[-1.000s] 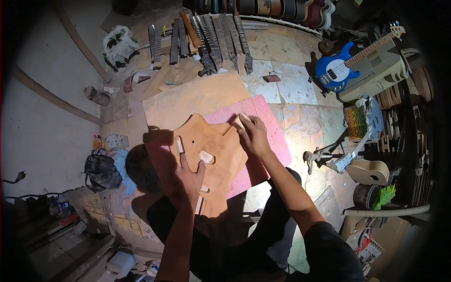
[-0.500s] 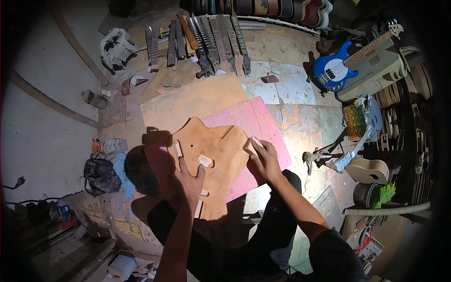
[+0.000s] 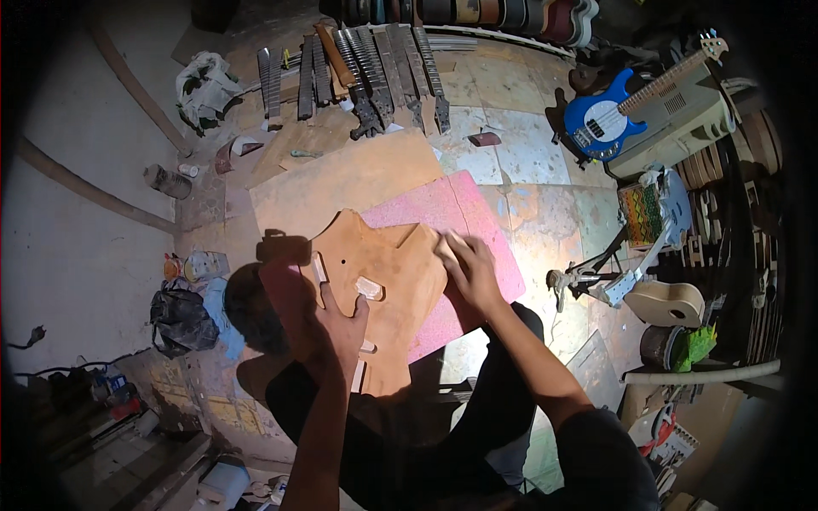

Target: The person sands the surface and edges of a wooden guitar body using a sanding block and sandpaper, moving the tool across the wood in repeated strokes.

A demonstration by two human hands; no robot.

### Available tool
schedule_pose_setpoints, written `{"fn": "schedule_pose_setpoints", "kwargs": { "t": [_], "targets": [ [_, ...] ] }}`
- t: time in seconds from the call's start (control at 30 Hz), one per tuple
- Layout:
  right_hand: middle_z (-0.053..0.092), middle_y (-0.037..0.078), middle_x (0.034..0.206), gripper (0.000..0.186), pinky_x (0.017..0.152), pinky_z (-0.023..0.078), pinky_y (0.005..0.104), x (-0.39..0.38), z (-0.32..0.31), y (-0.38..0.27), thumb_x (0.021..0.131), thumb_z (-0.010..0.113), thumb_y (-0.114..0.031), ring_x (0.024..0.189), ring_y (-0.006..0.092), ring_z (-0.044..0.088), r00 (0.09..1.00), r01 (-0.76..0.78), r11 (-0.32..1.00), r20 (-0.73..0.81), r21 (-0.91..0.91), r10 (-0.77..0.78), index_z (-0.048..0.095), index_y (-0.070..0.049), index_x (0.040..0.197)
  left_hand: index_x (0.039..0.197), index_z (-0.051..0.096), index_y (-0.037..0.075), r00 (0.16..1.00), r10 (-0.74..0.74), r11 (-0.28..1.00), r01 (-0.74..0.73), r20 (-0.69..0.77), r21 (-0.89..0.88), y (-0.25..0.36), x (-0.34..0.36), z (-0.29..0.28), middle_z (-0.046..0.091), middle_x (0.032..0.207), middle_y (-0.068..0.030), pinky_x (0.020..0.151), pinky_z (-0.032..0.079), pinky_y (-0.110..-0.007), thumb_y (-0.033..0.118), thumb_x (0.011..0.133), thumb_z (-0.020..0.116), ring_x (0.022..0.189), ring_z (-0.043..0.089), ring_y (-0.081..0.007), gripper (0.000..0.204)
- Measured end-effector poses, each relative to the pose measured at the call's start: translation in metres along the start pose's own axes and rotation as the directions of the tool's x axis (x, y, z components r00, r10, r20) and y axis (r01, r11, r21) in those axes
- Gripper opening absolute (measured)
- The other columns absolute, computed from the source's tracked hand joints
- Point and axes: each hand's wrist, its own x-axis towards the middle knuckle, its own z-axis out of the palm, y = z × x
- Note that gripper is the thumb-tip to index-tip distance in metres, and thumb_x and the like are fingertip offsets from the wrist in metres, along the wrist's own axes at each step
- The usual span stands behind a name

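A bare wooden electric guitar body (image 3: 394,285) with routed cavities lies in front of me, partly over my lap and partly over a pink board (image 3: 477,223). My left hand (image 3: 342,330) rests on its left part with fingers spread, the thumb beside the middle cavity. At the body's right edge, near the upper horn, my right hand (image 3: 474,271) grips a small pale block (image 3: 444,247), which looks like a sanding block. The fingers of that hand are slightly blurred, and they hide part of the block.
Several guitar necks (image 3: 375,81) lie ahead, beyond a tan board (image 3: 358,179). A blue bass guitar (image 3: 607,119) leans on a box at the far right. An acoustic guitar body (image 3: 666,304) stands to the right, and a black plastic bag (image 3: 181,317) sits to the left.
My right hand has moved slightly up and left with the block along the body's edge. My left hand keeps its place on the wood. The whole view has shifted a little.
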Motion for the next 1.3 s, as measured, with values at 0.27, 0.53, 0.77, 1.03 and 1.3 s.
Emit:
{"fn": "schedule_pose_setpoints", "kwargs": {
  "t": [0.27,0.53,0.77,1.03,1.3],
  "targets": [
    [0.063,0.022,0.135,0.060,0.110,0.045,0.0491,-0.023,0.000,0.004,0.097,0.076,-0.020,0.128,0.0414,0.059,0.998,0.026,0.995,0.049,0.091,-0.030,0.062,-0.014,0.155,0.149,0.054,0.002,0.986,0.094,0.984,-0.071,-0.140,0.163,-0.013,0.000,0.005,0.067,0.116,-0.0349,0.094,0.055,-0.057,0.046,0.090,0.078,0.107,0.068,-0.0523,0.078],
    [0.062,0.023,0.137,0.054,0.106,0.047,0.0529,0.052,0.014,0.003,0.098,0.074,-0.023,0.125,0.0434,0.059,1.000,-0.008,1.000,0.030,0.012,0.008,0.064,-0.016,0.150,0.149,0.055,0.005,0.989,-0.075,0.983,0.095,0.126,-0.158,0.000,0.003,0.014,0.062,0.125,-0.0364,0.101,0.050,-0.061,0.048,0.089,0.078,0.122,0.060,-0.0537,0.078],
    [0.063,0.022,0.137,0.054,0.107,0.045,0.0510,-0.005,0.000,-0.005,0.097,0.074,-0.022,0.124,0.0418,0.060,0.999,0.031,0.997,0.012,-0.075,-0.030,0.066,-0.015,0.150,0.149,0.055,0.005,1.000,-0.014,0.999,0.014,-0.003,0.049,0.004,0.001,0.001,0.059,0.131,-0.0365,0.102,0.049,-0.061,0.049,0.089,0.078,0.124,0.058,-0.0541,0.078],
    [0.065,0.019,0.136,0.053,0.105,0.046,0.0519,-0.019,-0.002,-0.008,0.096,0.077,-0.024,0.124,0.0395,0.061,0.995,0.082,0.997,0.050,-0.014,-0.081,0.067,-0.018,0.148,0.151,0.054,0.004,0.980,0.128,0.989,-0.115,-0.153,0.089,-0.016,0.003,0.006,0.057,0.132,-0.0373,0.103,0.048,-0.061,0.045,0.089,0.080,0.124,0.058,-0.0549,0.079],
    [0.063,0.021,0.136,0.049,0.104,0.046,0.0539,0.063,0.015,-0.015,0.095,0.076,-0.019,0.123,0.0421,0.059,0.995,0.092,0.989,0.052,-0.119,-0.086,0.068,-0.016,0.143,0.152,0.053,0.003,1.000,0.011,1.000,-0.011,0.011,-0.017,-0.001,0.000,0.015,0.054,0.138,-0.0367,0.108,0.045,-0.061,0.046,0.089,0.080,0.130,0.054,-0.0544,0.081]
  ]
}}
